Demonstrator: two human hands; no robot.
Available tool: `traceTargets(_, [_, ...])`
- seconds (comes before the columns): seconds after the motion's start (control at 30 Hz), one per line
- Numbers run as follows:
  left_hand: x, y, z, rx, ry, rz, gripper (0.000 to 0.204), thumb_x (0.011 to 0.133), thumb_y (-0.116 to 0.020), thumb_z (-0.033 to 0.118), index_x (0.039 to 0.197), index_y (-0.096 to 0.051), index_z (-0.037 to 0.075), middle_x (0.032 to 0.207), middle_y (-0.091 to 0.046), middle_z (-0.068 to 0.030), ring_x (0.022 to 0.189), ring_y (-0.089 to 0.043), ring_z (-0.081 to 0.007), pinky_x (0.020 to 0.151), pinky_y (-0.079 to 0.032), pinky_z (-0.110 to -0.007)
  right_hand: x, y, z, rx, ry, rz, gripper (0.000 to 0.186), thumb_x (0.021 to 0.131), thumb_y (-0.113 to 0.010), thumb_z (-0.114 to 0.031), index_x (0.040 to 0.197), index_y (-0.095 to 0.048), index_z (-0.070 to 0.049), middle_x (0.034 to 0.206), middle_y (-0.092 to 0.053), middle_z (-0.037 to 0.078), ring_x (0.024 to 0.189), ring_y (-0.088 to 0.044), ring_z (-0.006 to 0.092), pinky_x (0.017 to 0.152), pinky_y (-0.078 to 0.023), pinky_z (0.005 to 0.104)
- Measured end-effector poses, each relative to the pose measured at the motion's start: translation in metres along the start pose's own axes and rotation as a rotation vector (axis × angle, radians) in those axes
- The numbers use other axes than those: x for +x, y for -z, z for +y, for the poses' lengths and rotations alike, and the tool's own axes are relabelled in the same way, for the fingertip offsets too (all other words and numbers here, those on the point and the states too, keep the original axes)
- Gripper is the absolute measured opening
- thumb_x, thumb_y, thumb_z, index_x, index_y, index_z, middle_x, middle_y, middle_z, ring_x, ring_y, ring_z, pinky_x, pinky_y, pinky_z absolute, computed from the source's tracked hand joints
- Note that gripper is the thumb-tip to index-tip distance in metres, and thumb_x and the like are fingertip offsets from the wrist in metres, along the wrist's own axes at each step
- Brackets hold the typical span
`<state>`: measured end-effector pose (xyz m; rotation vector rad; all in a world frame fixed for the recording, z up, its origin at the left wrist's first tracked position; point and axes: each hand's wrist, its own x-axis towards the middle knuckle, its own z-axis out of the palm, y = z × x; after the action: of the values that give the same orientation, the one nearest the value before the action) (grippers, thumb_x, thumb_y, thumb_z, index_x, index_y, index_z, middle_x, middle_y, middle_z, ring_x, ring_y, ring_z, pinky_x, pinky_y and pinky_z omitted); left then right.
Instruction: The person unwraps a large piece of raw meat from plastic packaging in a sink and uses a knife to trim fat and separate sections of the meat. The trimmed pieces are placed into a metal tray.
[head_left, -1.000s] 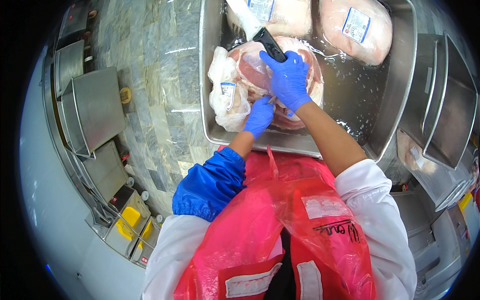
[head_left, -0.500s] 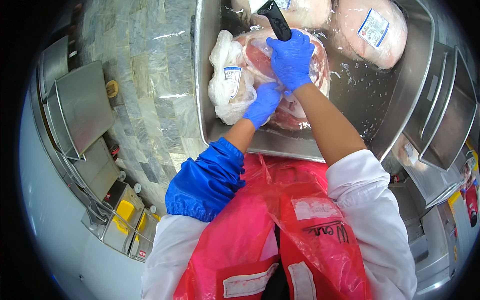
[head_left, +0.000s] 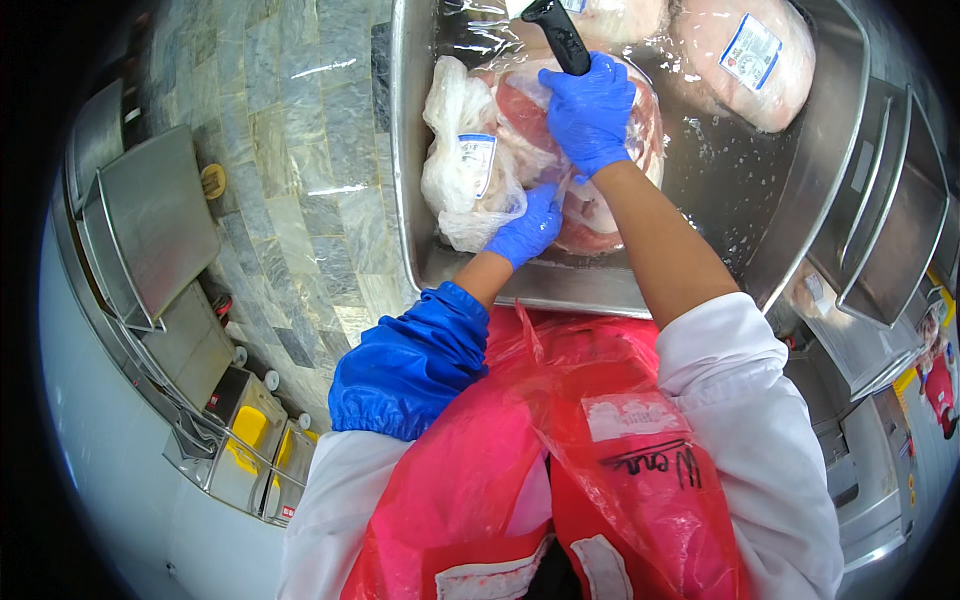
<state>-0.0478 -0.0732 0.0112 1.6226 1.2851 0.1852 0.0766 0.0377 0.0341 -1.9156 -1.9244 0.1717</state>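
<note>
Black knife handle [head_left: 562, 38], pinkish-red meat [head_left: 523, 110]

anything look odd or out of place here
Yes, mismatched sleeves: a blue sleeve cover is on the left arm, but none on the right arm. Nothing else clearly stands out.

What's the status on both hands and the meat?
Right hand gripping black knife handle; left hand at the plastic wrap. Meat in metal tub, partly bare. Wrap bunched along its left side.
</note>
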Motion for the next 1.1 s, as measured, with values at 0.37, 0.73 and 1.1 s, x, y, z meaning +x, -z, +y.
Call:
traceTargets(0.37, [-0.031, 0.009, 0.006, -0.096, 0.228, -0.041, 0.024, 0.086, -0.042, 0.018, 0.104, -0.048, 0.003, 0.09, -0.055, -0.0244, 0.083, -0.053, -0.0431, 0.07, -0.043, -0.047, -0.002, 0.0, 0.004, 0.051, -0.012, -0.052, 0.016, 0.069, -0.055, -0.015, 0.077, -0.064, -0.025, 0.091, -0.053, 0.011, 0.085, -0.048, 0.0318, 0.065, -0.036, 0.0424])
traceTargets(0.73, [-0.028, 0.013, 0.04, 0.344, -0.015, 0.123, 0.054, 0.068, -0.055, 0.016, 0.116, -0.039, -0.001, 0.121, -0.039, -0.0227, 0.102, -0.047, -0.0418, 0.084, -0.043, -0.045, -0.031, 0.069, 0.032, 0.915, -0.501, -0.259, 0.031, 0.071, -0.064, -0.018, 0.1, -0.063, -0.005, 0.079, -0.059, 0.013, 0.075, -0.056, 0.0201, 0.068, -0.044, 0.0307])
traceTargets(1.1, [-0.017, 0.021, 0.007, 0.47, -0.227, -0.098, 0.062, 0.068, -0.056, 0.019, 0.122, -0.035, -0.005, 0.119, -0.04, -0.0262, 0.111, -0.038, -0.041, 0.097, -0.03, -0.044, -0.209, 0.253, 0.125, -0.016, -0.432, 0.123, 0.048, 0.068, -0.051, 0.002, 0.104, -0.063, -0.027, 0.085, -0.047, 0.016, 0.079, -0.047, 0.0336, 0.072, -0.04, 0.0385])
